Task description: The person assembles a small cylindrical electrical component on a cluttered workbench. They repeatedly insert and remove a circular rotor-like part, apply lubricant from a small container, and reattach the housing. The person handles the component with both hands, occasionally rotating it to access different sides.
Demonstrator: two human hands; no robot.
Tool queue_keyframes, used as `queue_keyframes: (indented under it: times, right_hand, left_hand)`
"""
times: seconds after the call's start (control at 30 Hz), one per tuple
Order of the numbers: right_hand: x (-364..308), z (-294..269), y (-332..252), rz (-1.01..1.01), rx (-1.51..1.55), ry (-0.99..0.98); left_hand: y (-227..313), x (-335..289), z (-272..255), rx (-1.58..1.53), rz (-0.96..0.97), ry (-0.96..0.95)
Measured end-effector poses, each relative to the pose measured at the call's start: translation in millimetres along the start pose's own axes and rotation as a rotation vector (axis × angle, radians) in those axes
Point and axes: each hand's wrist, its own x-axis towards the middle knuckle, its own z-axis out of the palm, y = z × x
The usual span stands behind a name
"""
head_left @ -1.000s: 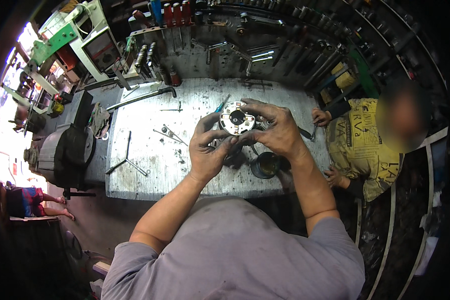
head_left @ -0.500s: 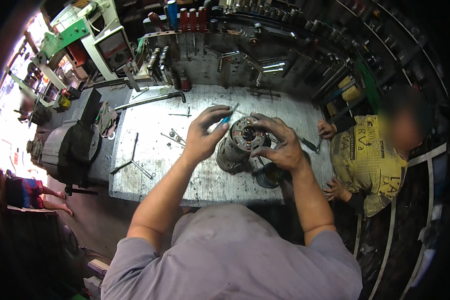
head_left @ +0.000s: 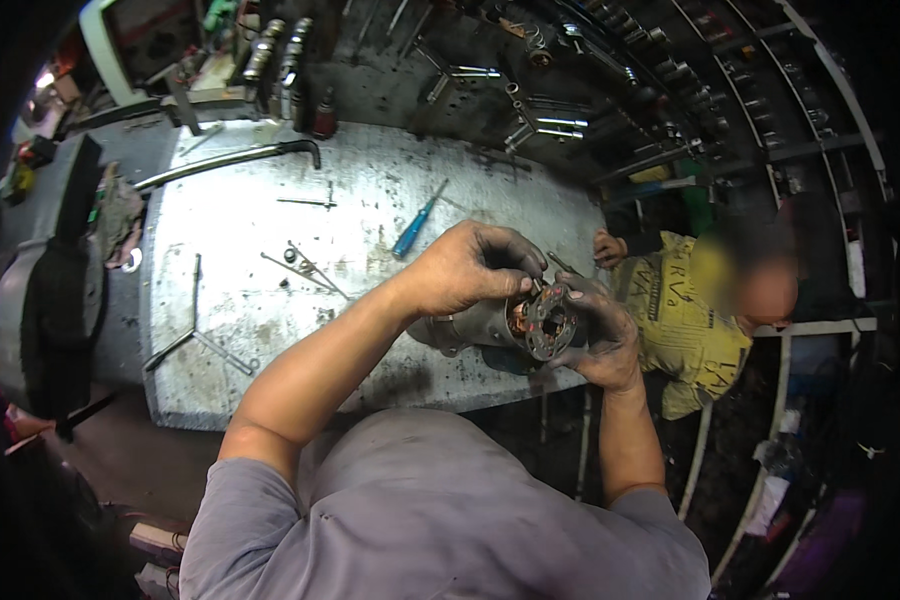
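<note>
A cylindrical electric motor lies tilted over the bench in front of me, its end toward the right. At that end sits a round brush plate with a dark central hole and copper-coloured parts behind it. My right hand is curled round the far and right side of the plate, gripping it. My left hand pinches at the plate's upper edge, thumb and fingers together; whatever small piece is between them cannot be made out. A blue-handled screwdriver lies on the bench beyond my left hand.
On the metal-topped bench lie a three-armed wrench, a long bar and thin rods. A heavy grey housing stands left. Tools hang on the back panel. A person in a yellow shirt is at the right.
My left hand has let go of the screwdriver, which now lies on the bench, and has moved to the plate. The motor has tipped from upright toward the right. My view has shifted.
</note>
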Motion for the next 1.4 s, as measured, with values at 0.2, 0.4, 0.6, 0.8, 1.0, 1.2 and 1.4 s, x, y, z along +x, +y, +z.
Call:
queue_keyframes:
  times: [0.2,0.4,0.6,0.8,1.0,1.2,1.4]
  right_hand:
    - [6.2,-12.6,-25.3,0.064,-0.215,-0.132]
    - [10.1,-16.0,-32.8,0.053,-0.277,-0.206]
    - [13.3,-21.2,-29.3,-0.019,-0.290,-0.311]
    - [8.8,-16.6,-21.1,-0.020,-0.232,-0.312]
    - [-2.4,-4.9,-15.8,-0.034,-0.237,-0.226]
    - [-9.5,-0.6,-12.2,0.009,-0.116,-0.181]
    - [-17.7,9.2,-10.2,0.010,-0.069,-0.084]
  left_hand:
    - [-0.7,14.4,-10.9,-0.031,-0.142,-0.127]
    - [-0.1,24.5,-22.5,0.008,-0.119,-0.252]
    - [-4.1,24.2,-19.3,-0.041,-0.149,-0.255]
    - [7.5,16.3,-7.8,0.020,-0.152,-0.164]
    - [26.9,13.9,-7.7,0.251,-0.055,-0.172]
    - [39.6,17.6,-0.5,0.410,-0.035,-0.159]
    - [49.8,17.0,4.5,0.566,0.008,-0.204]
